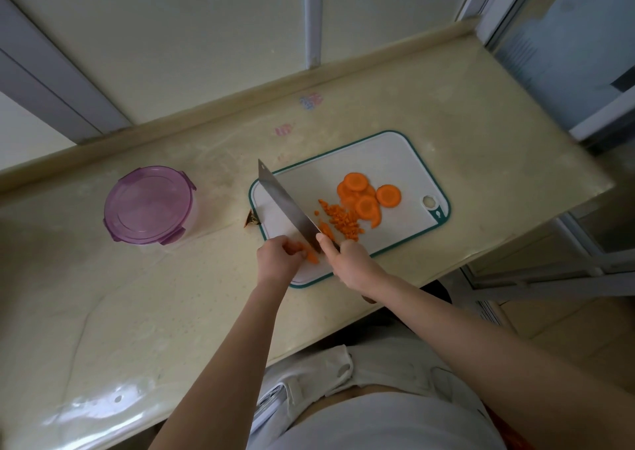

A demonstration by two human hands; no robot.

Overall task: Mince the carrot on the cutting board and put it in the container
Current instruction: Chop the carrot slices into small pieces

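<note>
A white cutting board [388,160] with a teal rim lies on the counter. Round carrot slices [366,195] are stacked on its right half, and a heap of minced carrot [343,219] lies just left of them. My right hand [347,260] grips the handle of a broad knife [285,202], whose blade points up and left over the board. My left hand [280,255] has its fingers curled on carrot strips [311,255] beside the blade's heel. A round container [149,203] with a purple clip lid, closed, stands to the left.
A small brown scrap [252,219], perhaps the carrot end, lies on the beige counter [137,312] by the board's left edge. The counter's front edge runs just below the board. A raised ledge and window frames line the back.
</note>
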